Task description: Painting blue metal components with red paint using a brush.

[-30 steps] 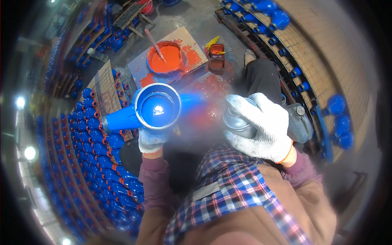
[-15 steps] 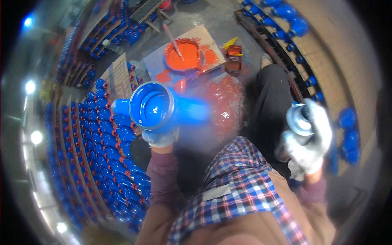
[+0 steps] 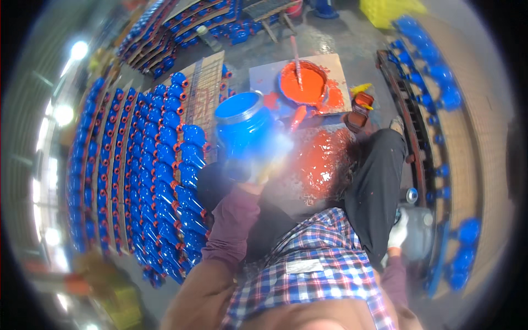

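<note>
My left hand, in a white glove and smeared by motion, grips a glossy blue valve body with a wide round mouth tilted upward. It is held over my left knee. My right hand, also gloved in white, is low beside my right thigh, next to a grey plastic jug. Its fingers look curled, partly hidden by my leg; what they hold is unclear. Just above it shows a small round metallic piece with a blue centre.
A bucket of orange-red paint with a brush stands on a stained board ahead. Wet red paint covers the floor before me. Rows of blue castings with red ends fill the left; a rack holding blue castings stands right.
My right hand has dropped from holding a silver cup-shaped thing to beside the jug. The blue valve body has turned in my left hand, its mouth now upward. The whole view has shifted.
</note>
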`<state>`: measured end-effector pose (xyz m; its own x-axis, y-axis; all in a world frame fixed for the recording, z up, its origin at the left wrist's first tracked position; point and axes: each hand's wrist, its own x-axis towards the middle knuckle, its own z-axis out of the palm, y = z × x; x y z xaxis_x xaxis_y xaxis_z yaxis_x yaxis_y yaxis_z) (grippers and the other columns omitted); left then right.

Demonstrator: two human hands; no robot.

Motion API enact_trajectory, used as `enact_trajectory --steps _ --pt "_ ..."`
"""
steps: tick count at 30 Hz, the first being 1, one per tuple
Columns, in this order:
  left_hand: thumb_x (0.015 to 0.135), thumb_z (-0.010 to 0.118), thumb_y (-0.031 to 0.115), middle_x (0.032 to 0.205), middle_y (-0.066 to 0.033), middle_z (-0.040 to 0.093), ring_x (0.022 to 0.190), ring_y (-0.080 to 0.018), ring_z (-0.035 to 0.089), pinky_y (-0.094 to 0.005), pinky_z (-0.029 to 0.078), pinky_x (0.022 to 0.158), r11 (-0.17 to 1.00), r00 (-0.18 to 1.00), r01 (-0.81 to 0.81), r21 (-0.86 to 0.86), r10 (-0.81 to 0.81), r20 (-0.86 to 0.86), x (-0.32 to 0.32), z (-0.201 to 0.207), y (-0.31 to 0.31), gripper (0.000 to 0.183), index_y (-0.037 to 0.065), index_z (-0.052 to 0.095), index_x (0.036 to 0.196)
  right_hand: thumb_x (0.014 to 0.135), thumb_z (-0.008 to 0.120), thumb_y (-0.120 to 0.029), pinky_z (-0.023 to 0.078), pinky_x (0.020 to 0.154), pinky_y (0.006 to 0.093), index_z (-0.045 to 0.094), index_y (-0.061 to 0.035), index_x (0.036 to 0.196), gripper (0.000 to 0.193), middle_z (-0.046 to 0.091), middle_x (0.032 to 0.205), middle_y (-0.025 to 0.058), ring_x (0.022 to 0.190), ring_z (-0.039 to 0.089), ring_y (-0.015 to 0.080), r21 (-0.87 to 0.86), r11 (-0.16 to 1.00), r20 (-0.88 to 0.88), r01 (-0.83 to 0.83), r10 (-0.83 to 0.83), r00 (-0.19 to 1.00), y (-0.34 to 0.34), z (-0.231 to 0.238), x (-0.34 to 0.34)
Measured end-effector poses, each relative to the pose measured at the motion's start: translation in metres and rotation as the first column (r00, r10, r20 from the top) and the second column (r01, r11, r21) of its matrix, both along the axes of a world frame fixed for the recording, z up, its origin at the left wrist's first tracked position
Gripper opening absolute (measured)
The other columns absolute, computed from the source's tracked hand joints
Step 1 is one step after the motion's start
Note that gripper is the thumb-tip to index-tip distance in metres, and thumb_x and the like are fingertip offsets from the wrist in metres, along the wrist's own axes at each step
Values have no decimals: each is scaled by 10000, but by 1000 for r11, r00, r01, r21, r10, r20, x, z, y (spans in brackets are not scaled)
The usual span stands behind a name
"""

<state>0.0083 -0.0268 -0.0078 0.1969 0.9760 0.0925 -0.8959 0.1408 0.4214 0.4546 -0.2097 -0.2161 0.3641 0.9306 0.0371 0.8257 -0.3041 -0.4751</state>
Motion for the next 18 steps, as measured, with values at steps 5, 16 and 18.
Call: enact_trajectory --steps 5,16,18 --pt "963 509 330 904 -53 497 514 -78 429 -336 402 717 961 622 -207 185 275 -733 13 17 -5 397 1 475 1182 876 524 -79 506 870 447 424 -194 1342 490 512 1288 156 1098 583 382 -221 971 58 94 -83 995 -41 -74 19" --pt "962 553 249 1008 -95 522 818 -207 492 -321 523 763 993 884 -113 -31 86 -460 20 6 -4 376 7 446 1229 782 655 -32 472 905 383 680 -81 1129 351 647 1104 121 1025 612 285 542 745 66 -387 422 904 96 243 -118" --pt "937 601 156 1071 -103 542 892 -220 536 -309 535 766 990 951 -95 -105 59 -303 25 9 -4 336 24 466 1216 699 680 -8 520 759 373 690 -118 1122 438 665 998 119 872 644 301 534 529 263 -660 638 724 119 259 -171"
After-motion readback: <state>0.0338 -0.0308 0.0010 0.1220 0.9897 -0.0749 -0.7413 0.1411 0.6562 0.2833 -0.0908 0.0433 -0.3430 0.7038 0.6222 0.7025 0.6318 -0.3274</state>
